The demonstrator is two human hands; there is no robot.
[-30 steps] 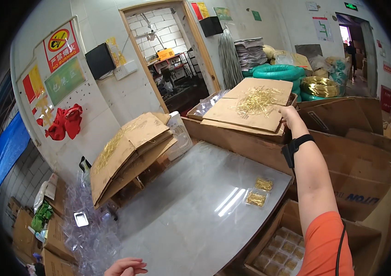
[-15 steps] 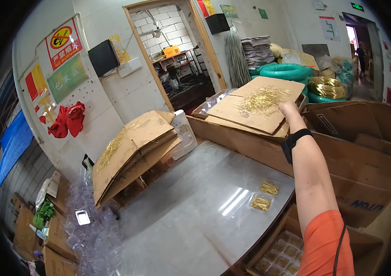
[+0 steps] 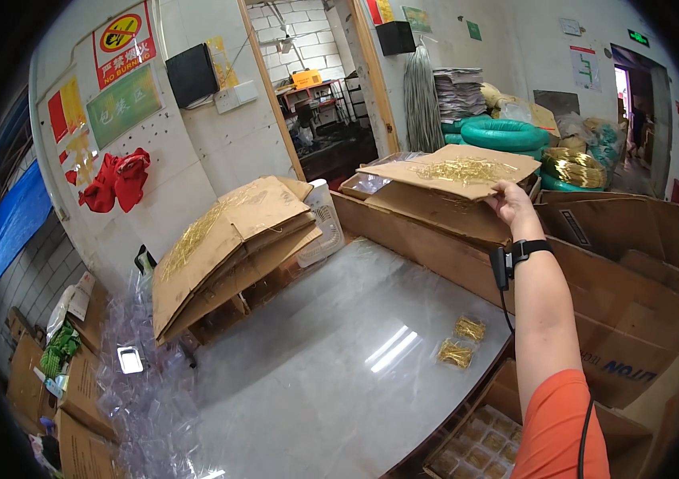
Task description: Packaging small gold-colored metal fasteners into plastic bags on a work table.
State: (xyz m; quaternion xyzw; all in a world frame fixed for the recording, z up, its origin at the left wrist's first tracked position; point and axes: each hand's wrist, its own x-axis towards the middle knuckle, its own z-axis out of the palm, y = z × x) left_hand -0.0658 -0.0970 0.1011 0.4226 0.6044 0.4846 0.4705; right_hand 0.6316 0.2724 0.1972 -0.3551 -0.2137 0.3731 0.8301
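Note:
My right hand [image 3: 511,203] reaches forward and grips the near right edge of a flat cardboard sheet [image 3: 400,171], fingers closed on it. The sheet is tilted up at that edge, with a gap over the cardboard below. On top of it lies a loose heap of thin gold-coloured wire pieces [image 3: 467,169]. A black strap with a small device [image 3: 507,263] and a cable is around my right wrist. My left hand is out of view. Two small clear packs of gold pieces [image 3: 455,354] rest at the right side of the grey table [image 3: 315,359].
At the left stands a folded cardboard stack [image 3: 235,231] bearing more gold wire pieces. Clear plastic packaging [image 3: 148,399] piles beside the table. An open carton [image 3: 479,447] at the lower right holds several filled packs. A white plastic basket [image 3: 323,227] stands behind the table.
My right hand has shifted to the sheet's near edge and raised it, so it now tilts above the cardboard below. The view has turned slightly.

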